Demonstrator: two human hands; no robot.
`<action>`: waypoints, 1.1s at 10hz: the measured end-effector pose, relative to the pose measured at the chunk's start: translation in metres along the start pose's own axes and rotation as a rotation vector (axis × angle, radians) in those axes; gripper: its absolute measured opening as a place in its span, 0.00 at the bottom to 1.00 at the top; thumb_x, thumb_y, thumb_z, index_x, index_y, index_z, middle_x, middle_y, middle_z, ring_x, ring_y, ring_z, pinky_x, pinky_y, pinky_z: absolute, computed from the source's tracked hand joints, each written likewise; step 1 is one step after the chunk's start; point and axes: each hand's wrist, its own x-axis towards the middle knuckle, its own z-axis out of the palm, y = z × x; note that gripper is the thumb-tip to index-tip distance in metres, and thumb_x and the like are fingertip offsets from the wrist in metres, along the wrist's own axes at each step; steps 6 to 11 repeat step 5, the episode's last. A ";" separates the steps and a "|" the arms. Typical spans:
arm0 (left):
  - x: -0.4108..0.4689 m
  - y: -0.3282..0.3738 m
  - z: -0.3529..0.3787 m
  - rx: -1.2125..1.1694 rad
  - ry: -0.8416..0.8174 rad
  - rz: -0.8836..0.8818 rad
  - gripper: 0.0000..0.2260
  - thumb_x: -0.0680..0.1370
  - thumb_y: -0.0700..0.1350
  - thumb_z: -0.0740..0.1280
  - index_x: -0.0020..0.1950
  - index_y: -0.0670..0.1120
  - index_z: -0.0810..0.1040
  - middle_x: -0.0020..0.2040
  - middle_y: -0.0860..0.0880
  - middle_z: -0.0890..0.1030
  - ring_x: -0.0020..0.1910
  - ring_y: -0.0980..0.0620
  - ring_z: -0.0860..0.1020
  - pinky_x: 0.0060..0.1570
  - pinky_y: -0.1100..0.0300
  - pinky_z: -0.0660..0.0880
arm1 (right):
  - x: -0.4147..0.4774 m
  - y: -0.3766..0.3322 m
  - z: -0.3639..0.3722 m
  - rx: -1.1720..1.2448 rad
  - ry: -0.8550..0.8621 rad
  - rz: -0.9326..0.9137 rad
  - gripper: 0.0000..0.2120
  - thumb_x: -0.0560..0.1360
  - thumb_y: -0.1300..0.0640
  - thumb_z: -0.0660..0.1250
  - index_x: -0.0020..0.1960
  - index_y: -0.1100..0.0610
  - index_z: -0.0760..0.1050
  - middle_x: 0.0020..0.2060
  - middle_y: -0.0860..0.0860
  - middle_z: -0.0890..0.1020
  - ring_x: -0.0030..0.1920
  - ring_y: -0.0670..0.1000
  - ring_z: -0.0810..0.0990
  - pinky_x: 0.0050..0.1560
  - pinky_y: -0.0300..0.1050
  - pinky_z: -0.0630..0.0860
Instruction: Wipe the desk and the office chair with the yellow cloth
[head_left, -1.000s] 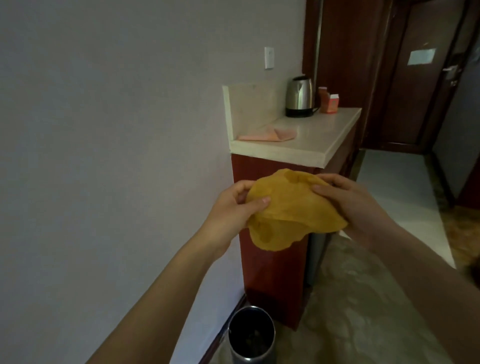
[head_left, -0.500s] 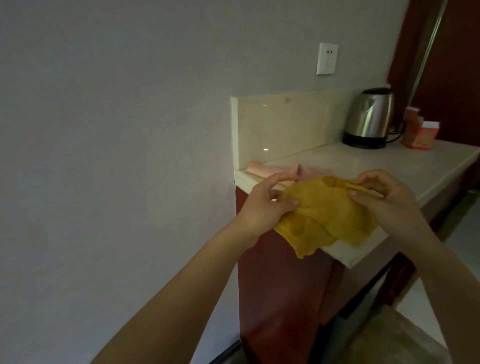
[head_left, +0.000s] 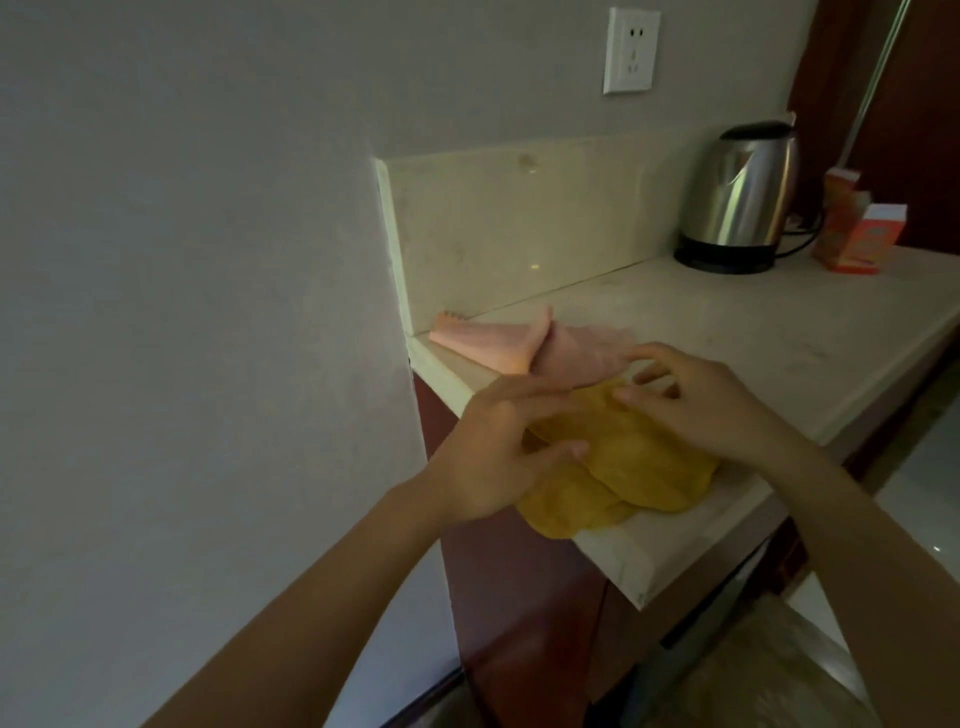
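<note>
The yellow cloth (head_left: 639, 467) lies crumpled on the near corner of the pale stone desk top (head_left: 769, 353), with one fold hanging over the front edge. My left hand (head_left: 493, 447) rests on the cloth's left side, fingers straight and thumb lying on the fabric. My right hand (head_left: 711, 400) hovers over the cloth's far right part with its fingers spread and loose, gripping nothing. No office chair is in view.
A folded pink cloth (head_left: 498, 340) lies just behind the yellow one, against the stone backsplash. A steel kettle (head_left: 743, 202) and orange boxes (head_left: 857, 234) stand at the back right. A wall with a socket (head_left: 631, 49) is on the left.
I have stepped up to the desk top and lowered the yellow cloth from mid-air onto its near corner. Both hands have loosened their pinch on it.
</note>
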 end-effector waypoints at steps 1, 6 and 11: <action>-0.001 0.004 0.011 0.082 -0.164 0.114 0.20 0.76 0.51 0.68 0.65 0.44 0.77 0.67 0.46 0.75 0.68 0.50 0.70 0.69 0.53 0.64 | 0.008 -0.002 0.003 -0.158 0.054 -0.148 0.12 0.73 0.60 0.69 0.55 0.50 0.79 0.48 0.50 0.81 0.42 0.46 0.76 0.44 0.39 0.70; 0.008 0.010 0.015 0.103 -0.171 0.032 0.16 0.80 0.51 0.62 0.67 0.51 0.75 0.65 0.53 0.76 0.64 0.53 0.71 0.64 0.45 0.65 | 0.003 -0.003 -0.007 -0.523 0.197 -0.096 0.15 0.77 0.47 0.61 0.62 0.48 0.74 0.58 0.52 0.77 0.55 0.55 0.73 0.50 0.47 0.68; 0.008 0.010 0.015 0.103 -0.171 0.032 0.16 0.80 0.51 0.62 0.67 0.51 0.75 0.65 0.53 0.76 0.64 0.53 0.71 0.64 0.45 0.65 | 0.003 -0.003 -0.007 -0.523 0.197 -0.096 0.15 0.77 0.47 0.61 0.62 0.48 0.74 0.58 0.52 0.77 0.55 0.55 0.73 0.50 0.47 0.68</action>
